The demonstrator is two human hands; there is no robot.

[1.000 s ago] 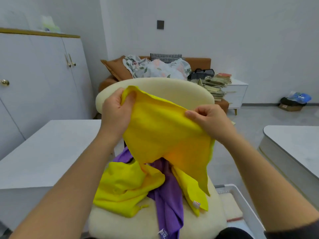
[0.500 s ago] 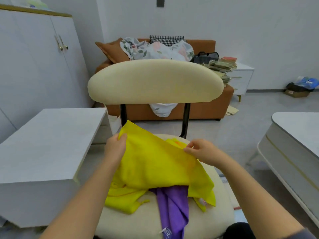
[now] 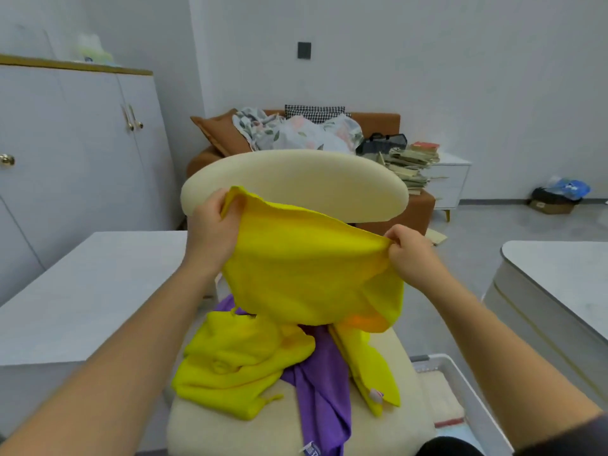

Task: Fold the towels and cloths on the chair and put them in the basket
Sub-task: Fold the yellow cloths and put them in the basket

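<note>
I hold a yellow cloth up in front of the cream chair. My left hand pinches its upper left corner and my right hand pinches the right corner, so the cloth hangs spread between them. Under it on the seat lie a crumpled yellow cloth, a purple cloth and another yellow cloth at the right. A white basket stands on the floor right of the seat, with a folded cream towel inside.
A white low table stands at my left and a white rounded table at my right. Behind the chair is a brown sofa piled with bedding, a stack of books and a white cabinet.
Half a second ago the cloth was low on the seat; both hands have lifted it up again and pulled its top edge wider apart.
</note>
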